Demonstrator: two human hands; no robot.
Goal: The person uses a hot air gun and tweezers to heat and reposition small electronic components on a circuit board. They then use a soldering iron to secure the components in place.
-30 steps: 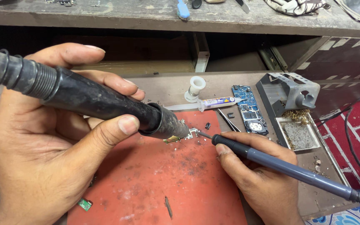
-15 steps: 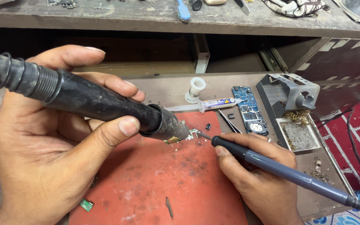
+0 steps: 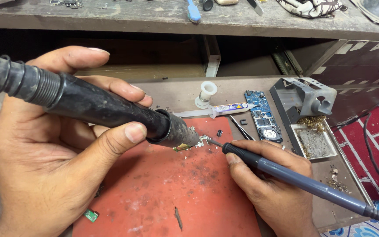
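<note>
We've got the left hand (image 3: 53,175) wrapped tight round the black hot-air handle (image 3: 97,105), nozzle tip right at the small metal part (image 3: 194,144) on the red mat (image 3: 167,197). Right hand (image 3: 273,188) is closed in a pen grip on the soldering iron (image 3: 294,175), its tip touching the part from the right side. The part sits near the mat's top edge, w/ loose solder bits around it.

Risks as we judge them: the part looks tiny & unclamped, so airflow or a nudge from the iron could skid it off the mat. Holding heat too long may scorch it. Our right fingers lie close to the hot zone. The flux syringe (image 3: 229,109) & blue circuit board (image 3: 264,116) lie near on the surface, so a stray sweep of the nozzle could cook them.
</note>
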